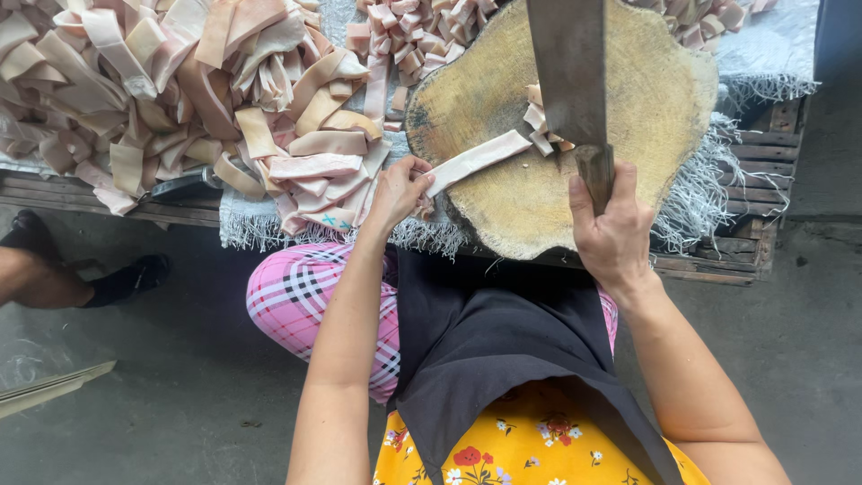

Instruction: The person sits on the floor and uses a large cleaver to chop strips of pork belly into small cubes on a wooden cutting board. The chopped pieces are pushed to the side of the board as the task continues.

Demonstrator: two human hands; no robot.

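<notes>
My right hand (612, 229) grips the wooden handle of a large cleaver (567, 72), whose broad blade stands over a round wooden chopping block (646, 90). My left hand (400, 190) pinches the near end of a long pale strip of pork skin (480, 160) that lies across the block toward the blade. A few short cut pieces (541, 121) sit on the block right beside the blade's left side.
A big heap of long pale strips (189, 90) covers the low platform at the left. Cut pieces (422, 36) pile behind the block. A dark knife handle (184, 184) pokes from under the heap. Another person's foot in a black shoe (126, 278) rests at far left.
</notes>
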